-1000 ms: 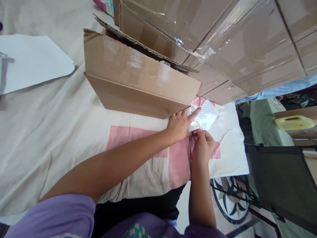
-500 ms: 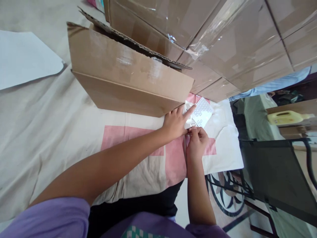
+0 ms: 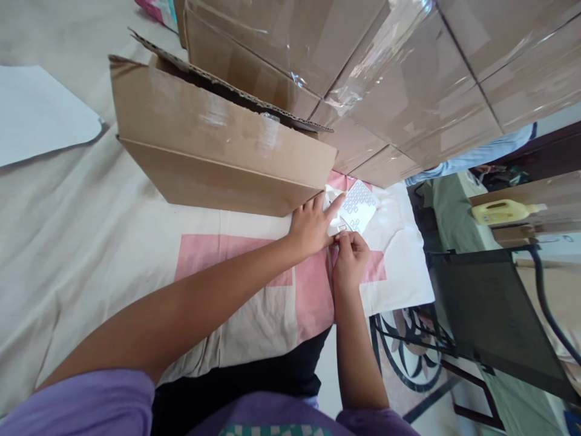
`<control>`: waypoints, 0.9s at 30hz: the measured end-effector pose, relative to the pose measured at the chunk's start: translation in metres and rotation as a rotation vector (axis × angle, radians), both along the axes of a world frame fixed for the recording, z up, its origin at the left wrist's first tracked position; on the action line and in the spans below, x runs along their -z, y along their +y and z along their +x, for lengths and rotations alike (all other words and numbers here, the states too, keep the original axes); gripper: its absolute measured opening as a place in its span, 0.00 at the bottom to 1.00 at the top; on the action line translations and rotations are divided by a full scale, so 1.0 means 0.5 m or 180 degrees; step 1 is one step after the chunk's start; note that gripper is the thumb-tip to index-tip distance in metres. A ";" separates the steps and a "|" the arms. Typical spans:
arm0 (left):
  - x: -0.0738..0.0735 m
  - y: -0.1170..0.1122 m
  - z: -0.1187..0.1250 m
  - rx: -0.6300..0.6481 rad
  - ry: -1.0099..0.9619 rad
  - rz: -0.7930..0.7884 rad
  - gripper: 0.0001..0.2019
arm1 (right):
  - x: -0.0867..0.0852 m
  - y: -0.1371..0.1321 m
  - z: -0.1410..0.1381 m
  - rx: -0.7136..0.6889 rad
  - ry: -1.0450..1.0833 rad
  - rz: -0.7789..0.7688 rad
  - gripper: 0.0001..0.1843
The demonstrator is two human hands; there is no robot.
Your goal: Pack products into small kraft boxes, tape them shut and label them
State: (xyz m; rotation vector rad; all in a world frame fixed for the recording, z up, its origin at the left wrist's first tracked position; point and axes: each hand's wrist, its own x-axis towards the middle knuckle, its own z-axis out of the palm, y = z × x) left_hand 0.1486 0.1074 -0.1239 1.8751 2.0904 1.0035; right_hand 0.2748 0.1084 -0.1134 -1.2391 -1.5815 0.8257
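My left hand (image 3: 310, 232) lies flat with fingers spread beside the lower corner of an open cardboard box (image 3: 218, 133). Its thumb side rests on a white sheet (image 3: 334, 223), which it partly covers. Close against it, my right hand (image 3: 350, 259) is closed in a pinch at the near edge of that sheet, by a small dark-printed mark. What the fingertips grip is too small to make out. Just beyond both hands is a white sheet printed with rows of small outlined boxes (image 3: 359, 206).
Taped cardboard boxes (image 3: 408, 79) are stacked along the far side. White paper (image 3: 40, 115) lies at left on the cream and pink cloth (image 3: 254, 315). To the right stand a dark folding chair (image 3: 490, 321) and a yellow bottle (image 3: 502, 212).
The camera view has turned slightly, so the scene sits a little further left. Both hands keep nearly the same pose at the white sheet.
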 end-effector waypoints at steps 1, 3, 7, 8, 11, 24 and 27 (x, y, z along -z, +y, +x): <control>0.000 0.000 0.000 -0.0005 -0.0006 0.0003 0.42 | 0.001 -0.001 0.001 -0.0019 -0.0043 -0.0004 0.14; 0.000 0.001 -0.001 -0.0018 -0.0022 0.0001 0.43 | 0.004 -0.001 0.001 -0.0050 -0.0049 -0.0020 0.15; 0.000 0.002 0.000 -0.0026 -0.0077 -0.0023 0.44 | 0.014 0.001 -0.002 -0.0006 0.0310 -0.0120 0.18; 0.000 0.002 0.001 -0.0023 -0.0090 -0.0027 0.44 | 0.015 0.002 -0.004 -0.0004 0.0444 -0.0126 0.19; 0.000 0.001 0.001 -0.0001 -0.0114 -0.0013 0.45 | 0.012 0.002 -0.009 -0.0027 0.0794 0.0046 0.20; -0.033 -0.011 -0.030 0.0710 -0.1100 0.0476 0.34 | -0.009 -0.001 -0.014 -0.0412 0.1073 0.0520 0.10; -0.053 -0.006 -0.042 0.1147 -0.1560 0.0253 0.19 | -0.006 0.000 -0.009 -0.0397 0.0903 0.0945 0.10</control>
